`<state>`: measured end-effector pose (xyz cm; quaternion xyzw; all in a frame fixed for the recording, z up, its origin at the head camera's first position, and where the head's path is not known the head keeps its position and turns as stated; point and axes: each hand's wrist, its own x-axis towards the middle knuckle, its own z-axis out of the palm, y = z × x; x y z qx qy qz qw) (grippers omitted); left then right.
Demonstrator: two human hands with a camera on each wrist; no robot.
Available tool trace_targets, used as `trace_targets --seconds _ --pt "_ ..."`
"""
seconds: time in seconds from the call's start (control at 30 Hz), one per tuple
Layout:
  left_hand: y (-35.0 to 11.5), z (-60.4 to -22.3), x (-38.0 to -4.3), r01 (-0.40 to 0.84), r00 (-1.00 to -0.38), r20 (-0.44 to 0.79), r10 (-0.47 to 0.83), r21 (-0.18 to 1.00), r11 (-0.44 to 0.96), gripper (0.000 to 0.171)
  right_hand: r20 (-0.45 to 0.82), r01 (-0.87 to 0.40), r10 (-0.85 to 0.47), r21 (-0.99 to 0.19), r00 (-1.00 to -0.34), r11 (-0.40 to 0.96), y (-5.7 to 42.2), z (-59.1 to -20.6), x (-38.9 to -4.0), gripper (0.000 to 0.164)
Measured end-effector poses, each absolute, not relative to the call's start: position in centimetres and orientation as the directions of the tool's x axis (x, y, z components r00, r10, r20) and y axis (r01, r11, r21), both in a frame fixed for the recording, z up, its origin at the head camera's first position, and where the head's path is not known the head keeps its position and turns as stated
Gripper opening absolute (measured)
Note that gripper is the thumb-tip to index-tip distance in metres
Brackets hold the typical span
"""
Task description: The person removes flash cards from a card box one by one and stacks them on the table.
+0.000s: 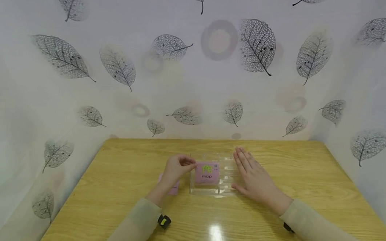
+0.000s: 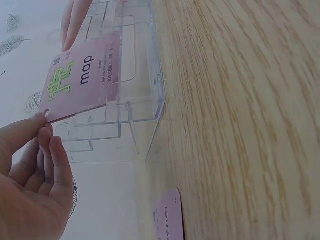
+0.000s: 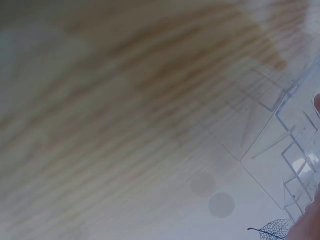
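My left hand [image 1: 176, 167] pinches the corner of a pink flashcard [image 1: 207, 173] between thumb and fingertips. That card [image 2: 82, 77] has the word "map" and a green drawing, with a small hole at the pinched corner. It sits in the left part of a clear plastic organizer [image 1: 189, 187]. At the organizer's right side, my right hand [image 1: 255, 176] rests with straight fingers over its small compartments. Only a sliver of the right hand [image 3: 307, 220] shows in the right wrist view.
A second pink card [image 1: 173, 189] lies on the wooden table [image 1: 110, 189], partly behind my left wrist; its printed word is cut off in the left wrist view. Behind the table hangs a pale cloth [image 1: 195, 80] with leaf prints.
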<state>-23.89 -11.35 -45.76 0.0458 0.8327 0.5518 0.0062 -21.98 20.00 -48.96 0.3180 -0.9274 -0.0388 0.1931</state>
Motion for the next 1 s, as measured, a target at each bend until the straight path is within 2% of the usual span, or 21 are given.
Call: trace_targets --seconds 0.17,0.47,1.0 --pt "-11.16 -45.57 -23.83 0.075 -0.995 0.049 0.083 0.934 0.349 0.010 0.361 -0.581 -0.611 0.199 -0.705 0.789 20.04 -48.92 -21.96 0.116" --pt "-11.17 -45.72 -23.85 0.054 -0.997 0.033 0.066 0.940 0.338 0.010 0.319 -0.572 -0.599 0.184 -0.735 0.800 19.95 -48.79 -21.78 0.115" --pt "-11.33 -45.67 -23.89 0.055 -0.998 0.038 0.057 0.941 0.334 0.010 0.317 -0.568 -0.595 0.182 -0.738 0.802 19.87 -48.68 -21.79 0.115"
